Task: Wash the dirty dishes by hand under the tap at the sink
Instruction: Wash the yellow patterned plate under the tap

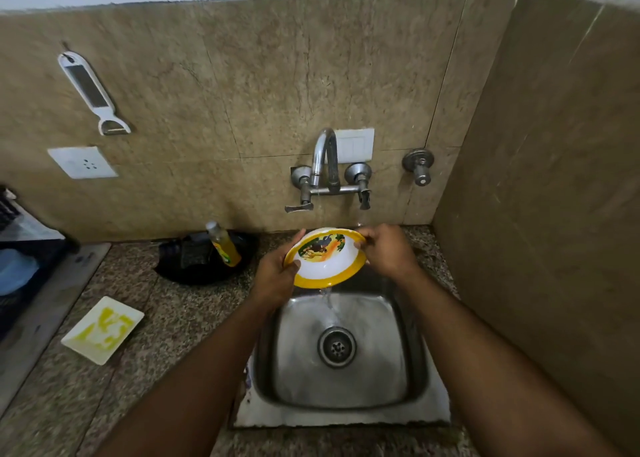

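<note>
Your sink (346, 404) sits nearest, water running to its drain. Just above it you hold the bowl (323, 261) tilted under the tap (323, 158): left hand (273, 280) at nine o'clock, right hand (389, 248) at three, fingers curled around its rim. A smeared plate (102, 330) lies on the bench (173, 304) at eight o'clock.

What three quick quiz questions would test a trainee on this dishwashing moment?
1. True or false: both hands, left hand and right hand, hold the bowl.
2. What lies on the counter left of the sink? A) a square plate with yellow smears B) a red mug C) a fork
3. Fill in: water runs off the bowl's lower edge into the ____.

Key: 1 true; 2 A, the square plate; 3 sink.
</note>
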